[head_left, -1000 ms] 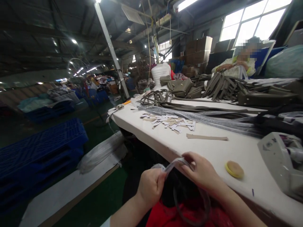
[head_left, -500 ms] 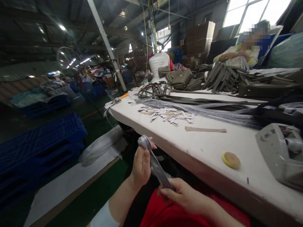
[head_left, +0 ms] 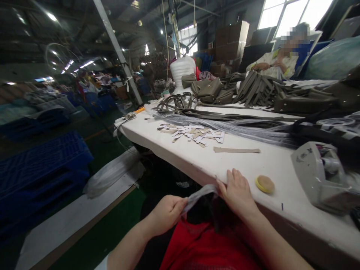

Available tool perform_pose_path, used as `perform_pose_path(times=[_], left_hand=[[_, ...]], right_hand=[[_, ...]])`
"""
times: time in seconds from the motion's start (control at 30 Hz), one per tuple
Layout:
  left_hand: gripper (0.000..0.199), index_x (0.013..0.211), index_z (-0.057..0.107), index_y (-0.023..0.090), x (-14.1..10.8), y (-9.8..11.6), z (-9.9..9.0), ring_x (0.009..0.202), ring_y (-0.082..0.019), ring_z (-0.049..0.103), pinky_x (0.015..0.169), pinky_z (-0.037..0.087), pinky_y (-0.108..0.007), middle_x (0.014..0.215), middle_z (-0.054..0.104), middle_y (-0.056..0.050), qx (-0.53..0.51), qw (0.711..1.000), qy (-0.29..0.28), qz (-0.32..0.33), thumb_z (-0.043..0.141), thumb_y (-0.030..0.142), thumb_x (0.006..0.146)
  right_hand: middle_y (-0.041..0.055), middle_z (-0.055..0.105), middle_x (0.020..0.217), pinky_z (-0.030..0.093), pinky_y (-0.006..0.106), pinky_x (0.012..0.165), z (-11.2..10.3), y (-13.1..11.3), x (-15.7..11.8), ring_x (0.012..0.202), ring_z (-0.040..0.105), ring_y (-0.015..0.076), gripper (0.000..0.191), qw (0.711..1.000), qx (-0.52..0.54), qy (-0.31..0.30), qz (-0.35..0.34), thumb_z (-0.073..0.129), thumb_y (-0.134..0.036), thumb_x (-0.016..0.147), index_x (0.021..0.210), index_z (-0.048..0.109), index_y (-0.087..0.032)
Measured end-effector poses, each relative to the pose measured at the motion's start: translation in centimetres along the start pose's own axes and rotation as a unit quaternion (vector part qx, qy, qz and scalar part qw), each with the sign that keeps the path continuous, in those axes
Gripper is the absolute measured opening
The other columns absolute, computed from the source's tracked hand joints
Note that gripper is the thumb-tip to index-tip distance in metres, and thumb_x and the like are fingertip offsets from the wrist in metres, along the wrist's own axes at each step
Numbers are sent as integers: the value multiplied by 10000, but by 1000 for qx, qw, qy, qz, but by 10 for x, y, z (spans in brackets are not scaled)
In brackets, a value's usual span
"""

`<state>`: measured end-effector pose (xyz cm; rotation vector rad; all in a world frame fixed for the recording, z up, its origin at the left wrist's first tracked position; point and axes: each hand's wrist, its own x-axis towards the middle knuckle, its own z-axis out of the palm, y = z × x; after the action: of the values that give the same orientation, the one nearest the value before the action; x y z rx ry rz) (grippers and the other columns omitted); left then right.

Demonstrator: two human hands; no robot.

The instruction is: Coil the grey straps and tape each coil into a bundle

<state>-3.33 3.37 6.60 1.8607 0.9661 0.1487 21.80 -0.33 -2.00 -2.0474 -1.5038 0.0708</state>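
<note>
My left hand is closed round one end of a grey strap that looks wrapped in clear plastic film. From there the strap arches over my lap to the table's front edge, by the thumb of my right hand. That hand lies with its fingers stretched out on the white table, its palm over the edge. Whether its thumb presses on the strap is hard to make out. A darker length hangs blurred below, above the red cloth on my lap.
Paper scraps, a brown strip, a yellow-rimmed disc and a tape dispenser lie on the table. Behind are plastic-wrapped straps and olive bags. A co-worker sits beyond; blue pallets stand left.
My right hand has moved from the strap's lower part up and right onto the table edge. My left hand has dropped lower, and the strap now arches between them. The view has shifted slightly.
</note>
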Motion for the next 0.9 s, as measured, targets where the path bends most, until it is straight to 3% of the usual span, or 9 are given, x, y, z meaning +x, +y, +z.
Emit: perform_pose_path(times=[0.1, 0.17, 0.3, 0.47, 0.57, 0.63, 0.7, 0.8, 0.9], left_hand=[[577, 524, 392, 185, -5, 10, 5, 437, -83, 300, 449, 227, -230, 465, 370, 45, 34, 989, -137, 54, 320, 581, 938], [588, 502, 310, 190, -6, 17, 12, 449, -81, 261, 451, 216, -239, 473, 319, 48, 52, 981, -171, 79, 328, 591, 932], [591, 501, 317, 192, -4, 20, 19, 444, -83, 271, 441, 212, -239, 467, 335, 43, 42, 983, -167, 68, 307, 591, 936], [615, 552, 501, 172, 0, 8, 20, 406, -79, 335, 420, 235, -222, 455, 420, 41, -50, 987, -151, 4, 339, 649, 904], [667, 622, 613, 143, 6, 2, 24, 363, -80, 355, 404, 256, -218, 421, 439, 40, -187, 975, -115, -29, 347, 701, 873], [687, 629, 624, 131, 11, 0, 26, 336, -79, 353, 426, 322, -216, 370, 396, 56, -315, 945, -72, -45, 360, 724, 855], [674, 635, 622, 123, 16, 2, 25, 315, -68, 336, 494, 410, -233, 341, 350, 78, -426, 903, -24, -57, 387, 715, 855], [628, 674, 629, 103, 22, 7, 16, 310, -48, 310, 575, 462, -256, 361, 356, 86, -543, 836, 15, -73, 385, 631, 912], [598, 732, 639, 90, 24, 12, 0, 357, -51, 367, 649, 471, -261, 430, 404, 63, -622, 780, 24, -59, 306, 521, 980]], right_hand=[[165, 444, 1458, 298, 504, 1125, 5, -18, -9, 1370, 368, 282, 586, 984, 94, -86, -128, 449, -451, 933, 1430, 398, -145], [114, 474, 1443, 319, 480, 1127, 1, -30, -8, 1355, 394, 239, 499, 965, 153, -102, -189, 422, -383, 954, 1420, 417, -204], [135, 609, 1259, 402, 478, 1065, -9, -32, 3, 1215, 523, 248, 346, 971, 190, -15, -142, 431, -295, 941, 1229, 582, -177], [125, 625, 1209, 408, 478, 1039, -30, -14, 10, 1163, 545, 269, 313, 973, 210, 43, -90, 467, -247, 872, 1143, 617, -193], [102, 607, 1269, 389, 448, 1059, -43, -20, 1, 1201, 531, 259, 417, 942, 304, -101, -99, 462, -208, 831, 1229, 585, -203], [87, 594, 1301, 399, 414, 1051, -43, -33, -11, 1198, 538, 246, 524, 881, 370, -266, -126, 494, -181, 794, 1316, 526, -209], [89, 618, 1251, 424, 392, 1017, -32, -46, -26, 1139, 567, 236, 516, 837, 402, -352, -120, 517, -195, 802, 1318, 517, -191], [83, 670, 1022, 484, 360, 880, -4, -55, -45, 930, 615, 212, 378, 846, 402, -346, -56, 462, -319, 902, 1222, 567, -148], [44, 652, 857, 493, 331, 750, 20, -50, -51, 757, 593, 190, 447, 859, 385, -336, -24, 449, -418, 927, 1274, 529, -148]])
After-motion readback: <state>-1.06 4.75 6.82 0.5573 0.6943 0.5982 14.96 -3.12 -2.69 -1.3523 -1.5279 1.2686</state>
